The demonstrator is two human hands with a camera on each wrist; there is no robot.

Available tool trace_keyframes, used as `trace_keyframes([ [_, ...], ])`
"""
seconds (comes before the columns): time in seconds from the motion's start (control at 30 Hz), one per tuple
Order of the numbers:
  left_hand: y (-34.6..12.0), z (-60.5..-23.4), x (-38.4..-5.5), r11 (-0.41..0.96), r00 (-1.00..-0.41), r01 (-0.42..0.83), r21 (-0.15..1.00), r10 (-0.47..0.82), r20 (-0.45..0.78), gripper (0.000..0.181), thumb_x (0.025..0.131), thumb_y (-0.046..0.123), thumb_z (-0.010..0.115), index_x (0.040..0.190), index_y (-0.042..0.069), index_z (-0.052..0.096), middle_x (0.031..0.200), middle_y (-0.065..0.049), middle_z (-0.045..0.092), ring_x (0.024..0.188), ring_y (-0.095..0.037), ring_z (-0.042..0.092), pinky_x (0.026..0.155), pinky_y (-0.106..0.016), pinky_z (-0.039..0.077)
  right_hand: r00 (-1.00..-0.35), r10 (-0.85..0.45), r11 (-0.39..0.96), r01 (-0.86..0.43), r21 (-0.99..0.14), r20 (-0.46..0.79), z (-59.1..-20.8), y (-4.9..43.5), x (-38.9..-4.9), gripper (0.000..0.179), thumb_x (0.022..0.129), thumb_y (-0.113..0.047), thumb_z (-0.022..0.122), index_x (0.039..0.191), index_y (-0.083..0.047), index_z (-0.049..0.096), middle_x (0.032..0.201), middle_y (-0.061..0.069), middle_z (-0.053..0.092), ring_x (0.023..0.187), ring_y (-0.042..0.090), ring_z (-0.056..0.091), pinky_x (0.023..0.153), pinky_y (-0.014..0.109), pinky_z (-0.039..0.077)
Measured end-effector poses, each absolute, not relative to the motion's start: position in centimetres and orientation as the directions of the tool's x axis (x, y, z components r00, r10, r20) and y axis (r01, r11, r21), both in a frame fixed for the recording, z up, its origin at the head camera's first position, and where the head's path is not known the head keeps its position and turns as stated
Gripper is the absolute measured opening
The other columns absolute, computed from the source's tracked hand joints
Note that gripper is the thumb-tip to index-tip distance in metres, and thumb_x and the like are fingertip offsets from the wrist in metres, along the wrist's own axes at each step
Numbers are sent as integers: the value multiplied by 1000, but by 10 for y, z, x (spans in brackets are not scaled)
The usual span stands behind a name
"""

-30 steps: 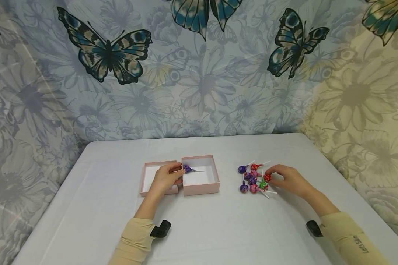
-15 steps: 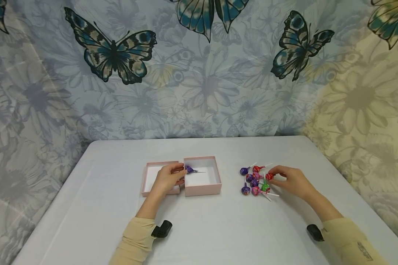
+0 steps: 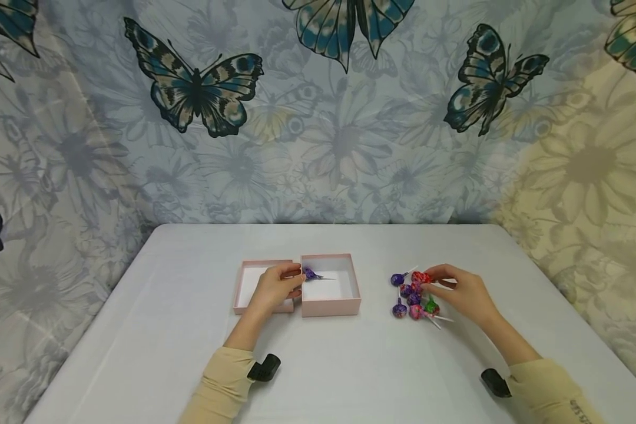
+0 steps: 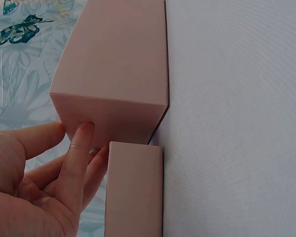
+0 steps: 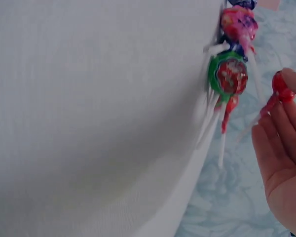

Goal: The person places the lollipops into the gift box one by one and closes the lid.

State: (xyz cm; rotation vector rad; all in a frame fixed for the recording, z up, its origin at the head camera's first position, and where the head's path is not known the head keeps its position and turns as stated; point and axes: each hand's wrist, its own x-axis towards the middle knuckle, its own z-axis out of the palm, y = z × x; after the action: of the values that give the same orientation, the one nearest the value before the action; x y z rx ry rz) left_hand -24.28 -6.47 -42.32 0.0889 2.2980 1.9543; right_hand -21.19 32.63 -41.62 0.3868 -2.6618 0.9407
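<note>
My right hand [image 3: 463, 292] pinches a red-wrapped lollipop [image 5: 280, 89] by its head between thumb and fingers, just above the right side of a pile of lollipops. In the right wrist view its white stick points down and to the left. A green-and-red lollipop [image 5: 229, 75] and a pink one [image 5: 239, 23] lie close by. My left hand [image 3: 275, 287] touches the left wall of an open pink box [image 3: 331, 308] with its fingertips, the fingers fairly straight. Inside the box, a purple lollipop [image 3: 310, 274] lies against that wall.
A shallower pink box part [image 3: 238, 294], likely the lid, lies left of the box, partly behind my left hand. Purple lollipops [image 3: 399, 310] lie at the pile's left. The white table [image 3: 339, 365] ends at a butterfly-patterned backdrop [image 3: 344, 147].
My right hand has lifted the red lollipop and moved it slightly left over the pile. My left hand stays at the box wall. The head view has shifted a little.
</note>
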Motion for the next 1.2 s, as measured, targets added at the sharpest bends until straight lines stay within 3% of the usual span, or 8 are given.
trace_keyframes([
  [0.17, -65, -422, -242, 167, -990, -32, 985, 128, -54, 39, 94, 6, 64, 130, -8, 56, 124, -22, 62, 109, -31, 63, 79, -32, 61, -946, -93, 698, -285, -658, 311, -417, 319, -212, 27, 88, -28, 74, 108, -10, 70, 103, 6, 70, 94, 8, 64, 80, 9, 52],
  [0.43, -63, -421, -240, 161, -990, -43, 986, 127, -63, 39, 94, 5, 64, 131, -8, 56, 125, -22, 61, 110, -31, 63, 78, -31, 60, -967, -11, 656, -199, -729, 254, -417, 303, -215, 37, 89, -38, 72, 113, -10, 69, 106, 7, 71, 92, -2, 61, 72, 17, 56],
  [0.83, -64, -421, -240, 180, -990, -42, 983, 122, -64, 40, 94, 6, 65, 130, -7, 56, 125, -21, 62, 109, -30, 63, 77, -30, 60, -975, 22, 625, -160, -764, 222, -412, 266, -221, 43, 88, -44, 72, 114, -11, 68, 107, 5, 70, 94, 16, 61, 74, 21, 54],
  [1.0, -65, -421, -240, 165, -990, -35, 986, 132, -57, 39, 94, 6, 64, 131, -7, 56, 125, -21, 61, 110, -30, 63, 79, -31, 60, -978, -11, 596, -176, -784, 210, -407, 249, -221, 40, 86, -45, 73, 111, -15, 69, 104, 0, 71, 93, 15, 62, 73, 23, 55],
  [1.2, -65, -420, -239, 151, -989, -7, 988, 143, -29, 40, 94, 7, 65, 130, -10, 55, 123, -21, 62, 106, -26, 65, 77, -29, 60, -971, -49, 544, -222, -809, 233, -401, 229, -225, 37, 85, -42, 75, 109, -14, 69, 102, -1, 72, 94, 12, 65, 81, 22, 56],
])
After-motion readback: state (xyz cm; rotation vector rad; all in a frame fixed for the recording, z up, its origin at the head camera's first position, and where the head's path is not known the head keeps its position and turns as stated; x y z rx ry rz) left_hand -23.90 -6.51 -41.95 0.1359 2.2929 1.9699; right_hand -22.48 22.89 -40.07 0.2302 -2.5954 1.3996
